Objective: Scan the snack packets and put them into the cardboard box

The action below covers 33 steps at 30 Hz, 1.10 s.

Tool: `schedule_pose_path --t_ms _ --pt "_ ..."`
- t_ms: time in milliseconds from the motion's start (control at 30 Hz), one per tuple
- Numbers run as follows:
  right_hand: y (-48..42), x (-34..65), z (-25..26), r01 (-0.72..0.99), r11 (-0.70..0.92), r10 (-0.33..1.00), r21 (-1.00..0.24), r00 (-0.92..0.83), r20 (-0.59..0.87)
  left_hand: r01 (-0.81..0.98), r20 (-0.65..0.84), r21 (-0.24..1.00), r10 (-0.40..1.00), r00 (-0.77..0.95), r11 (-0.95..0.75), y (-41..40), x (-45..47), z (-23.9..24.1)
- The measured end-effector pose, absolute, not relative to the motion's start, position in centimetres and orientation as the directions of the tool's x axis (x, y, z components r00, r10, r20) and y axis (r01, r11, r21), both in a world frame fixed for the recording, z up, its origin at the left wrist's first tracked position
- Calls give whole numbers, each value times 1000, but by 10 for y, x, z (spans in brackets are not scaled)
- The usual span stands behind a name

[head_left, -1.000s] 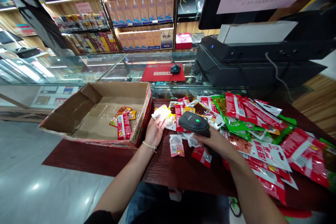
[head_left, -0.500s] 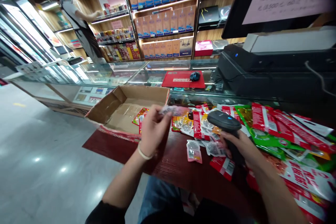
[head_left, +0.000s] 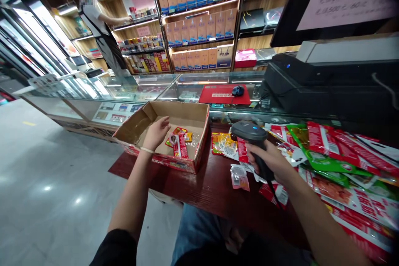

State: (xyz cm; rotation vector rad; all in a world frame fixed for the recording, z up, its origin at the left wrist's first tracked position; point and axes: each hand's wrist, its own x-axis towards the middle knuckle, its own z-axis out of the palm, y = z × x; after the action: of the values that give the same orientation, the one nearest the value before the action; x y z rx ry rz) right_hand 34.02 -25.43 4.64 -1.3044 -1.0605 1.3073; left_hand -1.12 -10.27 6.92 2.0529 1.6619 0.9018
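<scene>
My right hand [head_left: 264, 158] is wrapped round the grip of a black barcode scanner [head_left: 249, 131], its head pointing left above a pile of snack packets. My left hand [head_left: 156, 133] hangs over the open cardboard box [head_left: 202, 149]; its fingers are loosely bent and apart, with nothing seen in them. Inside the box, beside that hand, lie several small packets, among them a red-and-white packet [head_left: 181, 146]. A small clear-and-pink packet [head_left: 239, 177] rests on the dark red wooden surface [head_left: 205, 191], below the scanner. Yellow-and-green packets [head_left: 223, 144] lie between box and scanner.
More red, white and green snack packets [head_left: 349, 191] are heaped at right. Behind is a glass counter [head_left: 187, 85] with a red mat [head_left: 215, 94] and a mouse [head_left: 237, 90]. A black monitor [head_left: 296, 4] stands back right. A person [head_left: 102, 37] reaches towards shelves at back left.
My left hand has moved left over the box, and the small packet it held is no longer in it. More packets show inside the box. The scanner has shifted slightly left.
</scene>
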Motion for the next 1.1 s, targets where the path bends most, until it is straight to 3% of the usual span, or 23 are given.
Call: schedule_pose_path --t_ms 200,467,600,767,867,1100 --pt "-268 342 46 -56 -151 983 -987 100 -156 603 377 677 903 209 -422 -135 19 75" --pt "-300 374 25 -62 -157 967 -986 192 -166 458 463 572 729 504 -680 -209 114 98" --pt "-317 389 21 -41 -165 961 -985 218 -170 401 306 559 630 714 -726 -217 160 69" --pt "-332 401 17 -111 -178 951 -978 237 -200 544 -10 448 604 797 -710 -208 185 2" --pt "-335 405 12 -119 -171 949 -978 246 -196 552 -38 409 591 806 -727 -204 185 -25" --pt "-331 403 8 -128 -188 946 -974 242 -214 527 -166 484 518 839 -698 -196 188 -30"
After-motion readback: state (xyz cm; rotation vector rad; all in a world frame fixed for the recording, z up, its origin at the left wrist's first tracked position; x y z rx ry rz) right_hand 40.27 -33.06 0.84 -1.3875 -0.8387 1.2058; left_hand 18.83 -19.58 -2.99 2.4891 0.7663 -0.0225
